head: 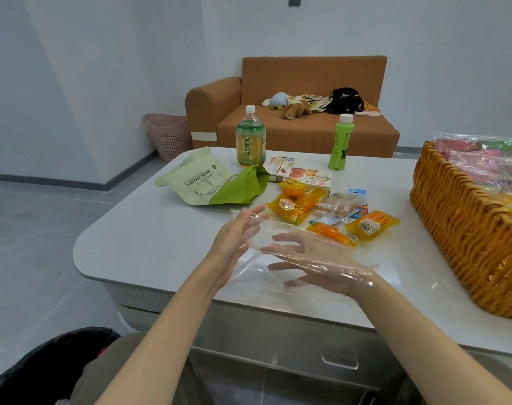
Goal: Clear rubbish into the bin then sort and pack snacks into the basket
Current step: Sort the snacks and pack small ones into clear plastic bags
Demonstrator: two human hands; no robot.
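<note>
Head view: the right hand (316, 267) lies open, fingers spread under a clear plastic wrapper (248, 270). The left hand (237, 232) touches its 10 o'clock edge, grip unclear. Snack packets (295, 203) lie at 12, basket (459, 229) at 3, bin (38, 372) at 7

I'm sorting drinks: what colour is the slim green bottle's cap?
The cap is white, seen best in the head view.

Clear wrapper (253, 244) midair, yellow snack packs (292, 206) flat

text: none legible | green bag (208, 182), bottle (250, 141), snack box (310, 178) — Chinese print, too small to read
</note>
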